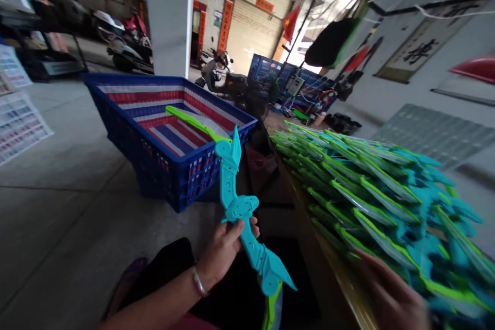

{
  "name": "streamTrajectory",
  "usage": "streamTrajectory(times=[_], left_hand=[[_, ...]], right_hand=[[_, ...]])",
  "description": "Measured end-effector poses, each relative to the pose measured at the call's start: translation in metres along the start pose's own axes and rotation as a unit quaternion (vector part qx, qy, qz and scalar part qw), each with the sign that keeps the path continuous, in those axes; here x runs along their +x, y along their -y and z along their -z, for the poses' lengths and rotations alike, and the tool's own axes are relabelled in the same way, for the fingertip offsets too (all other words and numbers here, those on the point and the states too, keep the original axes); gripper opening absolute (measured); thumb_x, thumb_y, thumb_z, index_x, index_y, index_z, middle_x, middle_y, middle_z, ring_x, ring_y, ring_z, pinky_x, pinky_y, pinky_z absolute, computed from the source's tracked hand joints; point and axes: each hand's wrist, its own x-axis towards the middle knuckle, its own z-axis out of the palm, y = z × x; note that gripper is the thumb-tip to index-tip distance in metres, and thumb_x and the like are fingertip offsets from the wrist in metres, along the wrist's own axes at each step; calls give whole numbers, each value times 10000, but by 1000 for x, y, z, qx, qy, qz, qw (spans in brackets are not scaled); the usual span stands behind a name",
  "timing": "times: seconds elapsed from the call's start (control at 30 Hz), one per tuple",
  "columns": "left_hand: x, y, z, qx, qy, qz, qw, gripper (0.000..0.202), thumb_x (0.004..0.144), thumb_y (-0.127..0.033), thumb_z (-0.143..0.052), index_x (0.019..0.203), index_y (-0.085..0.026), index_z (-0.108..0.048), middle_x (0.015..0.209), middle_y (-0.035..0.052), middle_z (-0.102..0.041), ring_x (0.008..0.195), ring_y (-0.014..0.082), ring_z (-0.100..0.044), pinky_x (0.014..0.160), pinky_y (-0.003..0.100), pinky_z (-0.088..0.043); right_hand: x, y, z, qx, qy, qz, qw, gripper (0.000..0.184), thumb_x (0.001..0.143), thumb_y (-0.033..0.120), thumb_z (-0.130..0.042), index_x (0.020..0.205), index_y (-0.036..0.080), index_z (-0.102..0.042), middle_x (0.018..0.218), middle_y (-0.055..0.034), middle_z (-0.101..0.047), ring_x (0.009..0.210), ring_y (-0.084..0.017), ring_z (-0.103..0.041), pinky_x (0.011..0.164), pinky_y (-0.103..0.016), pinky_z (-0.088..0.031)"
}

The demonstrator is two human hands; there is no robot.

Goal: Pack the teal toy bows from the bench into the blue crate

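My left hand (226, 247) is closed around the grip of a turquoise toy bow (242, 211) with lime-green limbs, held upright over my lap. Its upper green limb (193, 124) reaches over the blue crate. My right hand (390, 299), blurred at the bottom right, rests on a big pile of the same turquoise and green toy bows (382, 201) stacked on a wooden table (325, 263). Its fingers are smeared, so I cannot make out a grip.
A blue plastic crate (170, 165) lined with a red, white and blue striped bag stands on the concrete floor to the left. A grey pillar (168, 15), parked scooters (232, 82) and more blue crates (270, 69) lie further back.
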Motion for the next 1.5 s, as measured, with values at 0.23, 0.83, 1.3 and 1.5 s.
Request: streamTrajectory(times=[0.23, 0.83, 1.3, 1.5], left_hand=[[-29, 4, 12, 42, 11, 13, 999, 394, 887, -462, -754, 1149, -172, -709, 1173, 116, -734, 1066, 269, -678, 943, 386, -528], [-31, -25, 19, -10, 28, -27, 999, 333, 850, -423, -795, 1082, -190, -744, 1093, 85, -749, 1069, 279, -689, 967, 395, -544], [-21, -38, 29, 50, 4, 7, 999, 515, 780, -542, -836, 1146, -205, -703, 1062, 69, -708, 941, 202, -652, 821, 307, -540], [-21, -41, 30, 136, -6, -33, 990, 475, 796, -500, -831, 1129, -186, -705, 992, 40, -712, 842, 146, -601, 780, 252, -507]], right_hand=[[-30, 110, -141, 372, 196, -32, 907, 287, 826, 430, -804, 875, 179, -672, 644, -14, -671, 528, -123, -577, 495, -228, -495], [-29, 127, -136, -25, 85, 497, 863, 251, 962, 48, -602, 1168, 173, -673, 1128, -116, -703, 1032, -183, -703, 896, -297, -621], [13, 139, -130, -71, 181, 631, 751, 291, 977, 58, -540, 1232, 83, -679, 1227, -142, -713, 1150, -266, -620, 948, -432, -574], [14, 150, -134, -122, 172, 674, 708, 293, 1002, 72, -458, 1150, 87, -710, 1233, -131, -720, 1147, -276, -627, 963, -447, -557]])
